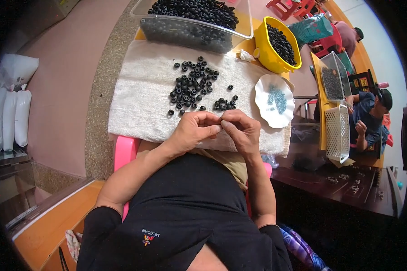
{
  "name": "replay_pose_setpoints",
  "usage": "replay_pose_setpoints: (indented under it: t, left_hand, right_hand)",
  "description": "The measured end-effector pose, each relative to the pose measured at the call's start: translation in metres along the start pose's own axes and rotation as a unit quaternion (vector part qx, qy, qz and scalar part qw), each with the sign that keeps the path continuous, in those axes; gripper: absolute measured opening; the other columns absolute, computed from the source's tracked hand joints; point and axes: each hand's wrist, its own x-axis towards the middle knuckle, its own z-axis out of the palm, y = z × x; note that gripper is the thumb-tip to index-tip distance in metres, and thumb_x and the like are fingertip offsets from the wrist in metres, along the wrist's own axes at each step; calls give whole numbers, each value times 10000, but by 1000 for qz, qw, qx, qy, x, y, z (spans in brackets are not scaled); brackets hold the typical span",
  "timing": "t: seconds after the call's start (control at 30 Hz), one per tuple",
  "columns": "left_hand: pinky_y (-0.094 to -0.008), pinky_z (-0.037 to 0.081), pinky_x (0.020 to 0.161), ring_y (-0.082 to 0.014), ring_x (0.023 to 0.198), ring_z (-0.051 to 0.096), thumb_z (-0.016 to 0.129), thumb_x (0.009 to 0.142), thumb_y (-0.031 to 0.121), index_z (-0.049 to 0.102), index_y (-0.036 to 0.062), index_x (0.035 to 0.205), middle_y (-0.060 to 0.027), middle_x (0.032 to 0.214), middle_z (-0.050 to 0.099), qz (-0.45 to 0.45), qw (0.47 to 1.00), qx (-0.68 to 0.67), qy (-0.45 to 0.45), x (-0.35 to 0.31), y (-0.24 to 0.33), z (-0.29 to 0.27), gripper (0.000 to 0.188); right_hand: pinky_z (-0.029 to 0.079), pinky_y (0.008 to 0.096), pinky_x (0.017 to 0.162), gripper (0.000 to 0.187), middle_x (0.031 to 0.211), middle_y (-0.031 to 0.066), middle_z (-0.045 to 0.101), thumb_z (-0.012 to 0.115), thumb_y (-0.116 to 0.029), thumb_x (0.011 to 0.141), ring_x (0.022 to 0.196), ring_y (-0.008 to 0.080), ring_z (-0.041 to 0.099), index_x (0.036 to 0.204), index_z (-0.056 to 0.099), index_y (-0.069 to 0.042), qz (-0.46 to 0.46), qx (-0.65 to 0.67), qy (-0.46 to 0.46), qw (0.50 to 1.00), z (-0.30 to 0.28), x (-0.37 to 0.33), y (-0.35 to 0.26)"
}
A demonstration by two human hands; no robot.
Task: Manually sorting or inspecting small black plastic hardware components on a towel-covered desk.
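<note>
My left hand (195, 128) and my right hand (243, 131) meet fingertip to fingertip over the near part of a white towel (140, 90). Both are closed in a pinch around a small dark piece that looks like a black bead, mostly covered by the fingers. Just beyond them lies a small cluster of round black beads (224, 104) with holes. A larger loose spread of the same beads (192, 86) lies farther left. Right of my right hand, a white scalloped plate (278, 122) holds tiny blue-green bits (277, 98), too small to name.
At the towel's far edge stand a clear plastic bin (190, 34) and a yellow basket (263, 49), both holding black beads. Crumpled white tissue (246, 56) lies near the basket. To the right, another person (371, 115) sits by a white perforated basket (338, 135).
</note>
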Motion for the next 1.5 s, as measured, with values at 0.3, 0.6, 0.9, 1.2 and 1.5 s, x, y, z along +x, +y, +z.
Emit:
replay_pose_setpoints:
  t: [0.3,0.6,0.9,1.2,1.5]
  left_hand:
    - [-222,519,713,-66,780,620,671,897,56,662,-25,1123,-22,900,688,14,997,71,21,-1,0,4,240]
    - [-221,521,729,-58,802,623,675,891,47,657,-26,1109,-22,926,690,38,993,108,20,-2,-5,4,230]
    - [-218,515,768,-64,848,621,679,884,32,646,-10,1046,-18,942,672,32,997,74,4,-1,-6,4,171]
    - [-206,503,707,-49,795,608,695,884,59,621,6,1001,-5,896,657,14,998,53,-12,-1,-3,4,148]
    - [-201,499,693,-45,778,604,707,880,71,624,13,981,-3,878,656,10,998,57,-6,0,-4,3,143]
  right_hand:
    - [488,259,813,128,983,98,645,672,97,830,906,147,608,942,669,35,-34,-60,5,998,-4,-1,1]
    - [477,252,788,112,944,69,630,689,58,828,895,130,593,934,660,32,7,-75,-59,995,-10,2,-10]
    - [471,255,849,136,993,37,649,714,1,824,940,120,593,955,678,0,204,100,-48,973,-21,-2,-10]
    - [470,268,860,136,987,49,649,717,-8,825,943,131,592,955,679,11,201,94,-70,972,-25,-3,-3]
    - [465,282,841,101,955,68,644,709,-2,825,924,144,586,915,681,34,133,49,-115,983,-27,0,-9]
